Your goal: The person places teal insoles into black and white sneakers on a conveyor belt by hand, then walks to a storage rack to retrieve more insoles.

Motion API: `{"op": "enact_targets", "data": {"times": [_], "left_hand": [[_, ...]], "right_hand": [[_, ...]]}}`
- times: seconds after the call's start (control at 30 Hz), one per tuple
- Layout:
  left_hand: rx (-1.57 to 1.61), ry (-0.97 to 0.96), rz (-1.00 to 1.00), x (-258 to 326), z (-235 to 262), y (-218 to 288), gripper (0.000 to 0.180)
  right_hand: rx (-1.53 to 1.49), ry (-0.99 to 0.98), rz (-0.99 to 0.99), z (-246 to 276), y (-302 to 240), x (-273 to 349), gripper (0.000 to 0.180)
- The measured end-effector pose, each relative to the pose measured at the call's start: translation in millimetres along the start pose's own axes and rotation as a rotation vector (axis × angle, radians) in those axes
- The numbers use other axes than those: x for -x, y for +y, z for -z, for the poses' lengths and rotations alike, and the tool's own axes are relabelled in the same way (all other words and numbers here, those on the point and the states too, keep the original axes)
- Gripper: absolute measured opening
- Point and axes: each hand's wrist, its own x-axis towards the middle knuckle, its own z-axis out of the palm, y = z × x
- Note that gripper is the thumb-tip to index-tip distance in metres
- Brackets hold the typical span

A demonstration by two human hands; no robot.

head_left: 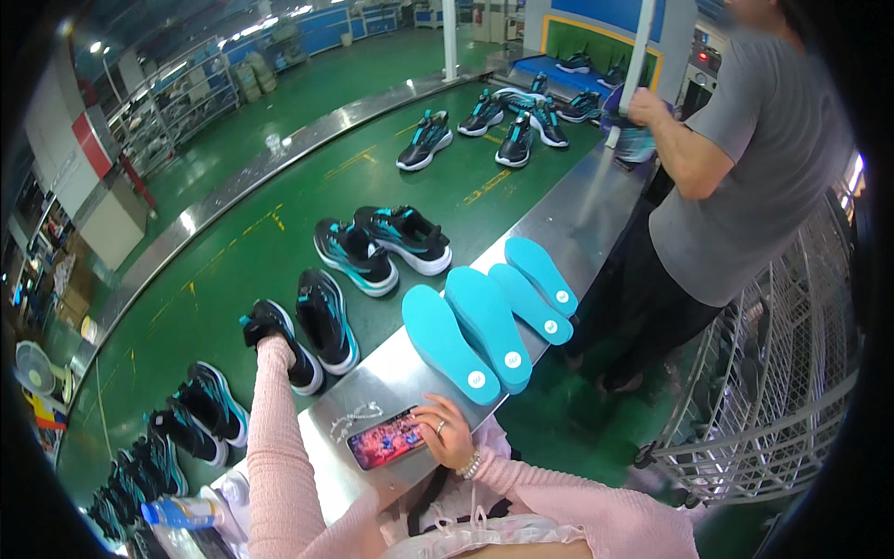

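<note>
Right fingers: on the right hand [445, 430], loosely bent and a little apart, laid against the right end of the phone [384, 440]; no closed grip shows.
Left fingers: hidden where the pink sleeve [279, 419] meets a black-and-turquoise shoe [304, 369]; I cannot tell how far open they are or whether they hold it.
Phone: flat on the metal bench [374, 377], screen lit.
Clear strand: one loose strand [358, 419], just beyond the phone.
Reached shoe: left of and beyond the phone, on the green surface [438, 200], just beside a neighbouring shoe [326, 321].
Insoles: turquoise insoles [447, 340], to the right of and beyond the phone, side by side, each with a round white label near one end.
Stage: handling of the reached shoe appears under way; the insoles lie outside any shoe, so that part looks undone. Whether the shoes have insoles inside cannot be seen.
Counts: one phone, four insoles in sight (layers beneath cannot be ruled out), two shoes near the sleeve, one pair [382, 247] farther beyond the phone, two shoes [205, 415] to its left; the left row [140, 473] and far group [517, 135] overlap too much to count surely.
Co-worker: one person [745, 177] in a grey shirt, well beyond the phone to its right.
</note>
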Motion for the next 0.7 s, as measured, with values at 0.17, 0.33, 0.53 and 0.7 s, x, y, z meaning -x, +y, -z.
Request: {"op": "enact_targets", "data": {"times": [0.17, 0.33, 0.53, 0.7], "left_hand": [[0.052, -0.194, -0.080, 25, -2, -7, 0.040], [0.138, -0.157, -0.253, 62, 10, -30, 0.038], [0.142, -0.295, -0.434, 47, 16, -33, 0.038], [-0.205, -0.032, -0.501, 4, -40, -21, 0.026]], "right_hand": [[0.018, 0.028, 0.024, 0, 0, -6, 0.014], [0.060, 0.074, 0.059, -2, -1, -4, 0.012], [0.091, 0.097, 0.041, -3, -2, -2, 0.010], [0.117, 0.118, 0.018, -3, -5, -1, 0.010]]}}
